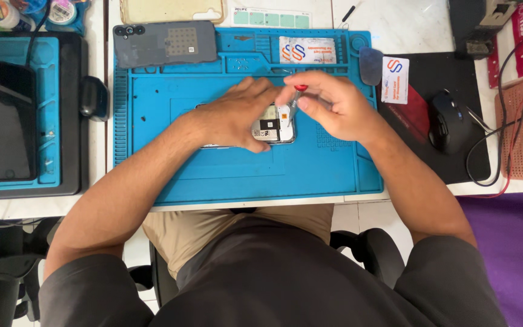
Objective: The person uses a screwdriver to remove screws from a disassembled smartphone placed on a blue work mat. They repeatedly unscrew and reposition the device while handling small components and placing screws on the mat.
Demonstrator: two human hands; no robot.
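- Opened phone [272,130] on blue mat [213,175], back cover [164,43] already off, lying at mat's top edge.
- Pinned flat under left hand [237,115].
- Right hand [334,104] fingers pinched shut around red-capped screwdriver [296,97], tip at phone's upper end; screws apparently yet to finish.

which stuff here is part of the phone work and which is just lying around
In use:
- opened phone, held down by the left hand
- red-capped screwdriver in the right hand, tip on the phone
- blue repair mat under it

Lying about:
- grey back cover
- computer mouse
- two white sachets
- tablet at left
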